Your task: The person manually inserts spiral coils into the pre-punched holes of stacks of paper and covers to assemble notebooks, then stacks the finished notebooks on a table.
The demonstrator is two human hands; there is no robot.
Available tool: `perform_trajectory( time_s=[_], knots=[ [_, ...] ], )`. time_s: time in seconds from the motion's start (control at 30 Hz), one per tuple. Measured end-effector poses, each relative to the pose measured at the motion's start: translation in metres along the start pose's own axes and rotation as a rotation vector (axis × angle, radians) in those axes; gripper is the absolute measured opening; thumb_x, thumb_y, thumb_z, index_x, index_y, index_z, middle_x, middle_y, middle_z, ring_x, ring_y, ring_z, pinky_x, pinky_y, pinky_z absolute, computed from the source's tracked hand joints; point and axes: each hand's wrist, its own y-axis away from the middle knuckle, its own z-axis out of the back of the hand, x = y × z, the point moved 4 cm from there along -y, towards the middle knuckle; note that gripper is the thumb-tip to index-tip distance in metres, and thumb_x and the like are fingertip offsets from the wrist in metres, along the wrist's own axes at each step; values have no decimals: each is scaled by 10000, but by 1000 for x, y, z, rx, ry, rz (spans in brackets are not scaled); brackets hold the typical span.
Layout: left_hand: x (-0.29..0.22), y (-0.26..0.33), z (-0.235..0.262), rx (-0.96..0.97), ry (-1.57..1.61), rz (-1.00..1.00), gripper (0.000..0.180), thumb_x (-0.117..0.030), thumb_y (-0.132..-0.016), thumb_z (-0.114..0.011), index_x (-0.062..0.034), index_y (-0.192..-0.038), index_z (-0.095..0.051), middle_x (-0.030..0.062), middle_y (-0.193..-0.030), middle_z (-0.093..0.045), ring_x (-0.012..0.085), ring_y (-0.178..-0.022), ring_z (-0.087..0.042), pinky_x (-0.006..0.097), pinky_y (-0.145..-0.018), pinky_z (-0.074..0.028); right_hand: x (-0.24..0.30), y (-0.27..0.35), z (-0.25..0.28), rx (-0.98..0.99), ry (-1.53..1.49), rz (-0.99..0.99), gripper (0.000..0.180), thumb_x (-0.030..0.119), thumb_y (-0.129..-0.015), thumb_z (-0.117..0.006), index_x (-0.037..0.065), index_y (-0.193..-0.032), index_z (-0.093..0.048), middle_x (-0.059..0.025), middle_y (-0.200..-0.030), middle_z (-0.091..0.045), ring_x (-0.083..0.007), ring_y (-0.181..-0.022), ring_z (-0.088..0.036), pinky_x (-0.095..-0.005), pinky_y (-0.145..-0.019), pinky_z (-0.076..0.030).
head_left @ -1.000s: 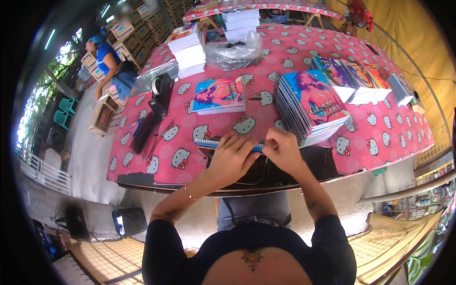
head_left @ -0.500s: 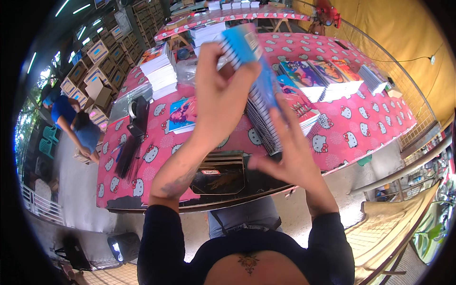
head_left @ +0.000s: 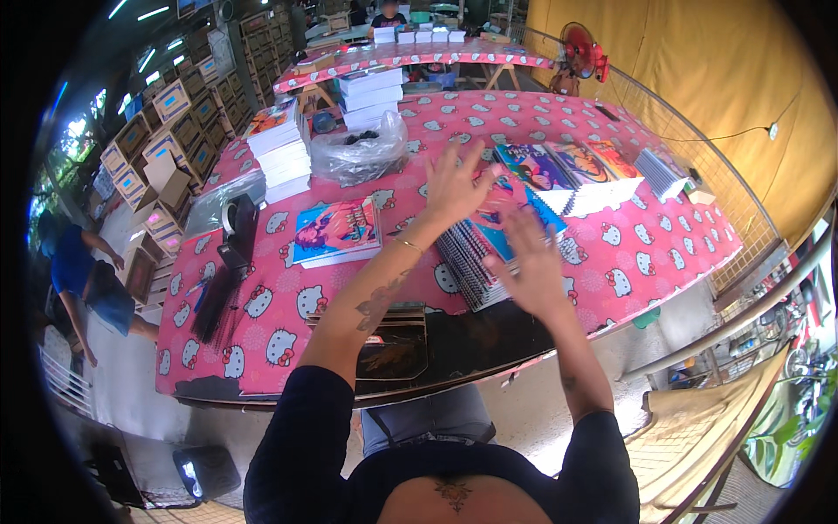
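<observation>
Just in front of me rises a stack of spiral-bound notebooks (head_left: 471, 269), black wire bindings facing left, with a pink and blue cover uppermost. My left hand (head_left: 454, 188) is over the far left part of the stack, fingers spread and holding nothing. Fingers stretched out, my right hand (head_left: 534, 262) is at the stack's right side; I cannot tell whether it touches the covers. To the left of my left forearm lies a short stack of books (head_left: 338, 230) with a colourful cover. A dark flat board (head_left: 393, 354) is at the table's near edge, partly behind my left forearm.
A pink patterned cloth (head_left: 288, 345) covers the table. Black binding wires (head_left: 220, 306) lie left, near a black dispenser-like tool (head_left: 237, 231). Tall book stacks (head_left: 281, 157) and a clear plastic bag (head_left: 360, 157) stand beyond. More notebooks (head_left: 602, 179) sit right. A person (head_left: 78, 271) walks at left.
The blue-backed notebook that was raised and tilted between my hands is now down on the stack. Both hands have let go and opened. The person at left has moved further left.
</observation>
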Motion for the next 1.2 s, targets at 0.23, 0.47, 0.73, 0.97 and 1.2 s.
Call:
perform_trajectory(
  time_s=[0.23, 0.47, 0.73, 0.97, 1.2],
  knots=[
    [144, 71, 96, 505, 89, -56, 295, -247, -897, -697, -67, -1131, -694, 173, -1063, -677, 370, -989, -658, 448, -855, -534, 18, 13, -14, 36, 65, -65, 519, 286, -948, -604, 51, -1406, -537, -157, -1402, -580, -338, -1325, -527, -612, -1135, -287],
    [190, 161, 137, 495, -85, -11, 281, -79, -877, -660, -72, -1158, -676, 134, -950, -665, 339, -906, -652, 435, -776, -507, 89, -3, -17, 11, -649, 75, 584, 197, -872, -727, 72, -1409, -534, -177, -1365, -573, -374, -1299, -522, -506, -1111, -356],
    [2, 39, 244, 404, 184, -219, 281, -57, -882, -649, -11, -1159, -666, 115, -821, -561, 284, -778, -594, 399, -723, -402, 84, 44, -77, 104, -1450, -453, 401, 26, -903, -735, -18, -1269, -578, -91, -1132, -696, -134, -1003, -656, -275, -855, -522],
    [-20, 58, 245, 367, 227, -297, 351, -48, -786, -696, -32, -1136, -679, 81, -845, -578, 264, -776, -592, 385, -742, -406, 96, 68, -75, 85, -1287, -493, 247, 54, -883, -766, 1, -1110, -687, -66, -968, -751, -95, -890, -671, -255, -789, -517],
    [-6, 92, 249, 430, 114, -256, 371, -91, -805, -691, -60, -1175, -669, 67, -897, -615, 241, -814, -609, 404, -793, -414, 111, 61, -77, 184, -1191, -360, 392, 68, -877, -761, -8, -1238, -628, -104, -1138, -707, -155, -994, -661, -297, -874, -511]
  ],
)
